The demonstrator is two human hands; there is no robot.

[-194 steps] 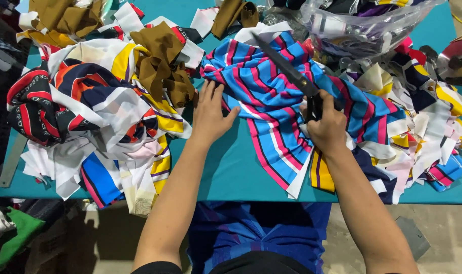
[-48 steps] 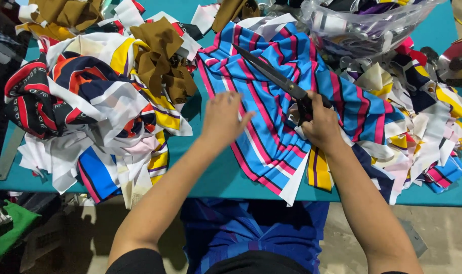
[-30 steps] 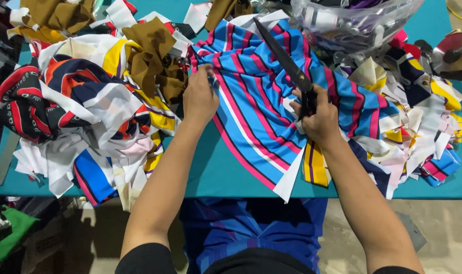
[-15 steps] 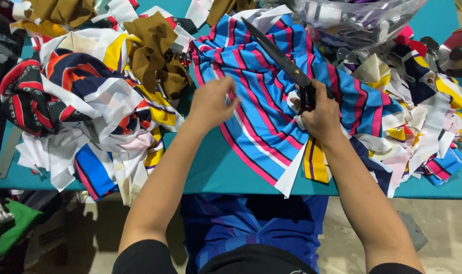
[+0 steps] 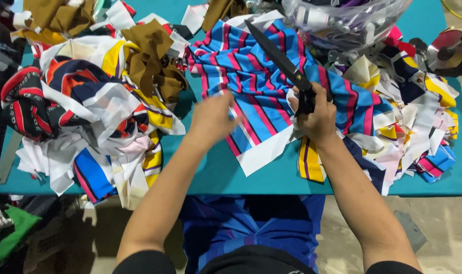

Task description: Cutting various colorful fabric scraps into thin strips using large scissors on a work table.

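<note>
A blue cloth with pink and dark stripes (image 5: pixel 264 83) lies spread on the teal table (image 5: pixel 210 175). My right hand (image 5: pixel 317 119) grips the handles of large black scissors (image 5: pixel 279 58), whose blades point up and to the left over the cloth. My left hand (image 5: pixel 210 119) is blurred by motion at the cloth's near left edge; whether it grips the cloth is unclear. A white-bordered corner of the cloth (image 5: pixel 259 157) lies just below both hands.
A big heap of mixed cloth scraps (image 5: pixel 83 111) fills the left of the table. More scraps (image 5: pixel 413 116) pile up on the right. A clear plastic bag of fabric (image 5: pixel 342 23) sits at the top. Blue striped cloth (image 5: pixel 241 233) hangs below the table edge.
My left hand has slid down and toward me along the striped cloth's left edge. The scissors stay in my right hand, the blades swinging slightly over the cloth.
</note>
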